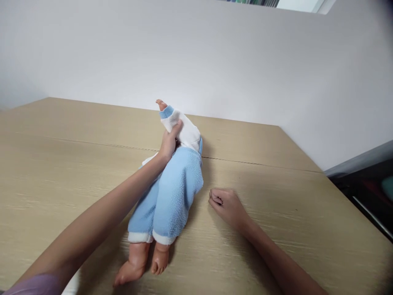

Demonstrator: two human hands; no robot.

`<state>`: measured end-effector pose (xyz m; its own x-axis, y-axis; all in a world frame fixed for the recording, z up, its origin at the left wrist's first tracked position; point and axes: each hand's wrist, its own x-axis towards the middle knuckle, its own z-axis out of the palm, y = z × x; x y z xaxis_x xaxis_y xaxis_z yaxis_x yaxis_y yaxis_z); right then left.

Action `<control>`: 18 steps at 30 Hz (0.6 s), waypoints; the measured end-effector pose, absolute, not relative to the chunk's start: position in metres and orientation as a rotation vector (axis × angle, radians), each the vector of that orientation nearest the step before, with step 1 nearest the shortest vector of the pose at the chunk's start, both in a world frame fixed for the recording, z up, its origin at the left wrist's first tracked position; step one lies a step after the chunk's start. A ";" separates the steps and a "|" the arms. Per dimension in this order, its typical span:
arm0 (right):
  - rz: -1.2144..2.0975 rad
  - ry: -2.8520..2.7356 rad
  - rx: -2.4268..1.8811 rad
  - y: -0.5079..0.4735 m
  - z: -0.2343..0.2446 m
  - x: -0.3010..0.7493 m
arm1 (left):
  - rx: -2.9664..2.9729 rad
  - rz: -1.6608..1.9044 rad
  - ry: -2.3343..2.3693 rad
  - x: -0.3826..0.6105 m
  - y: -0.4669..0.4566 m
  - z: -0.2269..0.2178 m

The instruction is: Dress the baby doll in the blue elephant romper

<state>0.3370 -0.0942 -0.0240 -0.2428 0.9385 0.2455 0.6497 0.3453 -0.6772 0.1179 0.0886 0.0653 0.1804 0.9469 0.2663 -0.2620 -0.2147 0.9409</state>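
Note:
A baby doll (172, 192) lies on the wooden table (276, 172), bare feet toward me. It wears light blue fleece trousers with white cuffs and a white top with a blue cuff. My left hand (168, 143) is closed around the doll's raised arm in its white sleeve (184, 129); the doll's small hand sticks out above the blue cuff. My right hand (225, 205) rests on the table just right of the doll, fingers curled into a loose fist, holding nothing that I can see. The doll's head is hidden.
A plain white wall (215, 61) rises right behind the table. The table's right edge (353, 192) drops off to a dark area with blurred objects. A seam runs across the tabletop.

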 end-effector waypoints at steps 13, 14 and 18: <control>1.092 -1.190 -1.328 -0.078 -0.004 0.354 | 1.885 1.155 0.685 0.178 0.064 0.065; 1.179 -1.090 -1.296 -0.075 -0.001 0.359 | 1.981 1.085 0.652 0.181 0.062 0.064; 1.549 -0.639 -1.087 -0.070 0.013 0.381 | 2.358 0.879 0.665 0.179 0.047 0.062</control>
<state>0.3806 -0.0699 0.0130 0.0047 0.9521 -0.3057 -0.4602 -0.2693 -0.8460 0.1792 0.0472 0.0624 0.6665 0.6037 0.4374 0.2570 -0.7368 0.6254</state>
